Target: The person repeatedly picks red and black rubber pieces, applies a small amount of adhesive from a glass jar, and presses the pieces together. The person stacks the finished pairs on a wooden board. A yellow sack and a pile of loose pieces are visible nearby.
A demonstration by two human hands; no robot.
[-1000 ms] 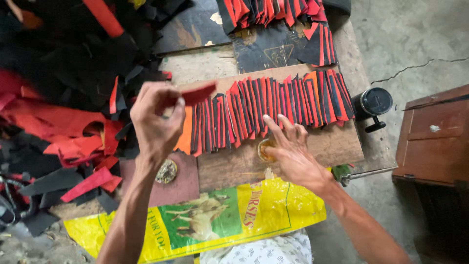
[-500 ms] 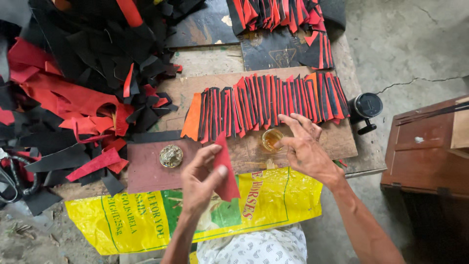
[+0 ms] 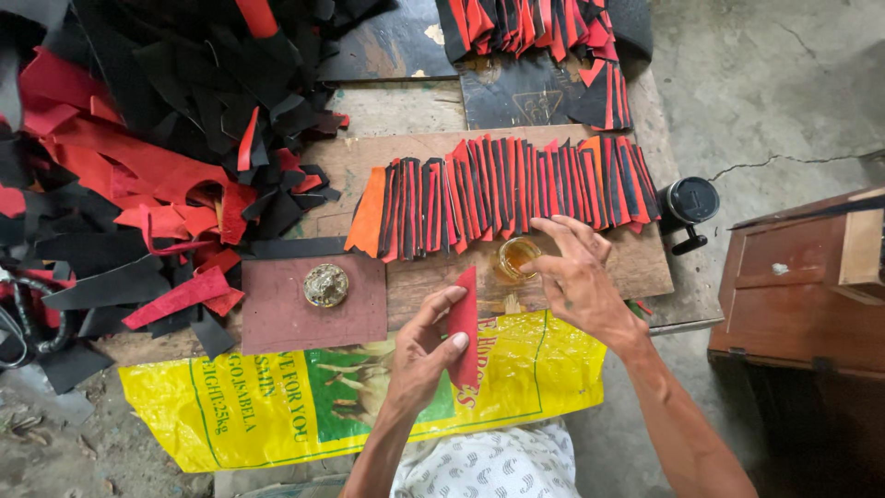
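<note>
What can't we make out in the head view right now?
- Small amber jar: its contents; the right hand covers part of it.
- Red strip in the left hand: lower end hidden behind the fingers.
- Small round metal object on the maroon square: too small to identify.
- Upper row of red and black pieces: cut off by the top edge.

The left hand rises from a bare forearm, thumb and fingers pinched in a light grip. The right hand reaches forward, palm down, fingers curled, fingertips seemingly dipping, though that is unclear.
</note>
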